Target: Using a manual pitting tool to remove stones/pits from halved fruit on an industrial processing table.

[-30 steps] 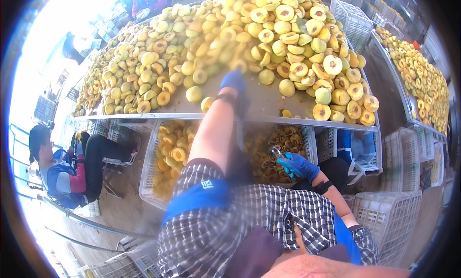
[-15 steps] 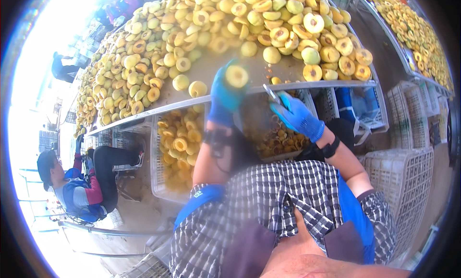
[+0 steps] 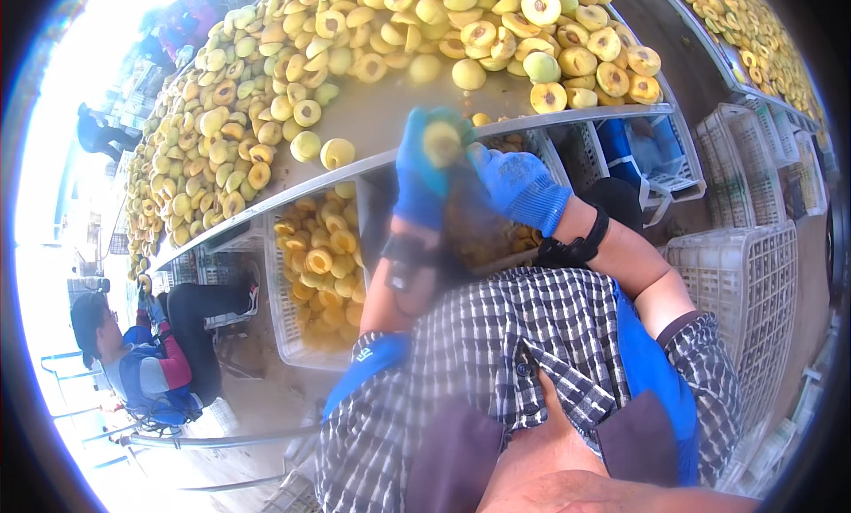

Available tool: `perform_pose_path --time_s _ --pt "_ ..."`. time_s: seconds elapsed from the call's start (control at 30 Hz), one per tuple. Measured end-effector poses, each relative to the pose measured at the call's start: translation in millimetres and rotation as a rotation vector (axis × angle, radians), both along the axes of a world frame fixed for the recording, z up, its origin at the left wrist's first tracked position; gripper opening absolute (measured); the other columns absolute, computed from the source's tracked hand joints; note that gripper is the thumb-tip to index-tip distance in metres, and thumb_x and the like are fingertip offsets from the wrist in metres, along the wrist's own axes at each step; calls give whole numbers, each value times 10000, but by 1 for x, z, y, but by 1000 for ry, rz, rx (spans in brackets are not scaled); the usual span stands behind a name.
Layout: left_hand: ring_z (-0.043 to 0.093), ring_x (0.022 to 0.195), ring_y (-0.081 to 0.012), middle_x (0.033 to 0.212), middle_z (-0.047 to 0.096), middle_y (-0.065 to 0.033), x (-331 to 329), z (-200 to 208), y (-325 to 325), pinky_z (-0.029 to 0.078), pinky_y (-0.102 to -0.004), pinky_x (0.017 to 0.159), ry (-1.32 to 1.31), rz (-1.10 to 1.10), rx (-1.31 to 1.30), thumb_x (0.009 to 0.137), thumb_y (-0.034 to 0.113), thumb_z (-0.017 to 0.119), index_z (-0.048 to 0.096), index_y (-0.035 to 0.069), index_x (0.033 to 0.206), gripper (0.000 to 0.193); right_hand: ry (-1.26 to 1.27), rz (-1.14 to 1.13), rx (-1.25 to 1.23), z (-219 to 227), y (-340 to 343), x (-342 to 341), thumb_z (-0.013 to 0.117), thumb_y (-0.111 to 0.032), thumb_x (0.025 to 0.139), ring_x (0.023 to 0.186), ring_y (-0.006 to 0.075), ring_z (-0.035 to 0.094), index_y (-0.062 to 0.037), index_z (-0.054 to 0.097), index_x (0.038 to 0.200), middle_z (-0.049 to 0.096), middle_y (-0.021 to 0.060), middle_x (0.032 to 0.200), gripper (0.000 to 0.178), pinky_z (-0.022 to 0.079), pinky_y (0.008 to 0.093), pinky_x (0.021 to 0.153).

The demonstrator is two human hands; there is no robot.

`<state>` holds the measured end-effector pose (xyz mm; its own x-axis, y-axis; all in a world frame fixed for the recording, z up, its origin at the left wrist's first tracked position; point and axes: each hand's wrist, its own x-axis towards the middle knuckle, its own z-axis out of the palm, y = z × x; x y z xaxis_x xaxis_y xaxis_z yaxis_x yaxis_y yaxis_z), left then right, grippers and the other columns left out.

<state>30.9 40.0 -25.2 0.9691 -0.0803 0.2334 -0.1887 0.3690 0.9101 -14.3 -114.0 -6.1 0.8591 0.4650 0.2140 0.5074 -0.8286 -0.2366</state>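
My gloved left hand (image 3: 421, 185) grips a yellow peach half (image 3: 441, 143), its cut face up, above the near edge of the metal table (image 3: 359, 123). Against that fruit's right side my gloved right hand (image 3: 525, 190) is closed round a slim metal tool. The tool, plain in the earlier picture, is now hidden by fingers and haze. Beyond my hands, heaped peach halves (image 3: 292, 70) cover much of the tabletop, some with pits showing. Below the edge stands a white crate (image 3: 282, 314) of pitted halves; another bin of brownish scraps (image 3: 514, 238) lies under my hands.
At the left a seated co-worker (image 3: 146, 362) handles fruit by the same table. White stacked crates (image 3: 753, 283) rise close to my right elbow. A blue-lined crate (image 3: 647, 150) sits under the table's right end; a second fruit table (image 3: 753, 92) stands far right.
My right hand has moved left and brought the tool to the peach half in my left hand. The view has shifted slightly, so the table appears farther left.
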Motion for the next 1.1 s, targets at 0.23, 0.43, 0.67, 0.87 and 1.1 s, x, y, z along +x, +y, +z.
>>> perform_pose_path --time_s 0.23,0.43,0.67,0.87,1.1 --pt "653 809 -203 946 649 -92 -7 14 -6 552 -308 693 -209 -63 220 934 103 524 592 7 1035 155 198 318 604 -22 -14 1 531 -256 943 490 190 554 -50 580 1158 579 58 668 302 431 311 444" --pt "646 815 -211 923 636 -114 10 -3 -3 531 -307 721 -350 179 467 860 35 575 605 7 1018 163 1621 53 1418 -5 -32 -11 538 -312 979 427 82 382 -146 547 1039 475 -4 626 176 304 202 374" --pt "657 870 -322 943 685 -129 -18 30 124 516 -416 776 -178 637 1502 844 335 673 689 85 993 292 691 26 491 -56 -58 -9 566 -395 937 531 147 531 -76 531 973 547 53 647 323 433 308 499" --pt "635 972 -299 1180 639 -176 49 41 112 494 -379 874 -285 460 1255 832 333 701 600 72 1264 515 845 148 310 -64 -55 -11 514 -261 971 757 359 614 -116 389 1453 603 251 944 519 485 432 692" --pt "549 1166 -393 1328 508 -239 164 -12 0 456 -430 984 -243 201 1526 870 366 585 464 145 1393 581 580 249 182 -126 -57 1 538 -317 956 813 377 655 -66 461 1362 633 270 997 483 508 440 705"
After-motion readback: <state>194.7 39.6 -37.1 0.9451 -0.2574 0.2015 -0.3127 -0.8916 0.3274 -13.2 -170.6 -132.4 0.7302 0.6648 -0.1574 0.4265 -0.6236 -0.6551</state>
